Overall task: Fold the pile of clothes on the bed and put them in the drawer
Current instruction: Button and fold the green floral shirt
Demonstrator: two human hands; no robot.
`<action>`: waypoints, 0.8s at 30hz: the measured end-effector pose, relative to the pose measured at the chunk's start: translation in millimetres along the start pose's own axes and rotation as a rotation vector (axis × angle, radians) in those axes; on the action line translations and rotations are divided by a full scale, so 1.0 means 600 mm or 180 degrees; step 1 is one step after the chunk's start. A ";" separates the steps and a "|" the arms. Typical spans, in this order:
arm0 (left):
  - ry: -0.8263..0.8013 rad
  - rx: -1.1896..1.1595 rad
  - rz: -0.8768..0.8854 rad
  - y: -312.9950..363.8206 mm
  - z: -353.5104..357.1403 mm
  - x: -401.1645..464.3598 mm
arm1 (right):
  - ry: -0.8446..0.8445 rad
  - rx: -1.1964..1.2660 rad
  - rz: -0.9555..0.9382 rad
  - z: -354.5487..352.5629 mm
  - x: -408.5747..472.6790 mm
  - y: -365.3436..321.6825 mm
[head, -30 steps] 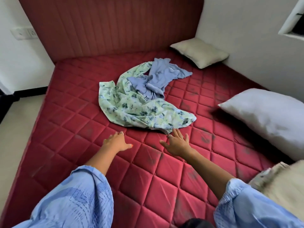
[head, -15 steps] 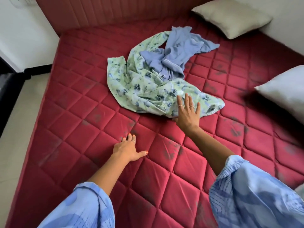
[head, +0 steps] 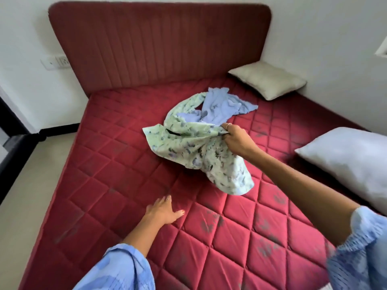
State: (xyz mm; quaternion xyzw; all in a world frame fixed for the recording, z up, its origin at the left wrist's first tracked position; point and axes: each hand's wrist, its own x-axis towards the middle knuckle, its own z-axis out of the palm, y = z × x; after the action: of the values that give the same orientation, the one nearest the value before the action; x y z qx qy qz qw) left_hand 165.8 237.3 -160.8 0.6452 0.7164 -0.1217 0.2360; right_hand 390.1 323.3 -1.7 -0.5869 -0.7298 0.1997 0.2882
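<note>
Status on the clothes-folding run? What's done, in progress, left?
Done: nothing folded; no drawer in view.
In hand: the right hand grips the green floral garment and lifts its near end off the red mattress. The left hand rests flat on the mattress.
Left: the blue garment lies crumpled, tangled with the floral one. Both need separating, folding and putting away.

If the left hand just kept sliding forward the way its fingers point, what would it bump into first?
Most likely the hanging end of the green floral garment, which the right hand has lifted. The left hand lies flat on the red mattress, with bare quilting between. Depth is uncertain, so it might slide beneath the cloth.
</note>
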 end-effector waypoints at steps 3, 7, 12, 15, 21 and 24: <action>0.0398 -0.0217 0.0259 0.031 -0.038 -0.045 | 0.0025 0.0022 -0.0153 -0.060 -0.010 -0.048; 0.0604 -0.0845 0.0550 0.065 -0.081 -0.108 | 0.0295 -0.0060 -0.0144 -0.126 -0.024 -0.109; 0.0661 -0.1430 0.1154 0.080 -0.110 -0.201 | 0.0714 0.0903 -0.0062 -0.203 -0.071 -0.210; 0.0685 -0.1640 0.1096 0.084 -0.104 -0.218 | 0.0865 0.1192 -0.0060 -0.240 -0.110 -0.258; 0.0328 -0.2007 0.0715 0.083 -0.098 -0.324 | 0.1054 0.1591 0.0103 -0.320 -0.179 -0.333; 0.0158 -0.2142 0.0793 0.082 -0.077 -0.358 | 0.1263 0.1838 0.0213 -0.356 -0.213 -0.359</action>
State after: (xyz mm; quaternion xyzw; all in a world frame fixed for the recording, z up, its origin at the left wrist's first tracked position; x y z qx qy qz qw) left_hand 217.9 80.2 -8.2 0.6166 0.6377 0.1663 0.4307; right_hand 388.9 139.2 270.9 -0.5322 -0.5534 0.2892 0.5718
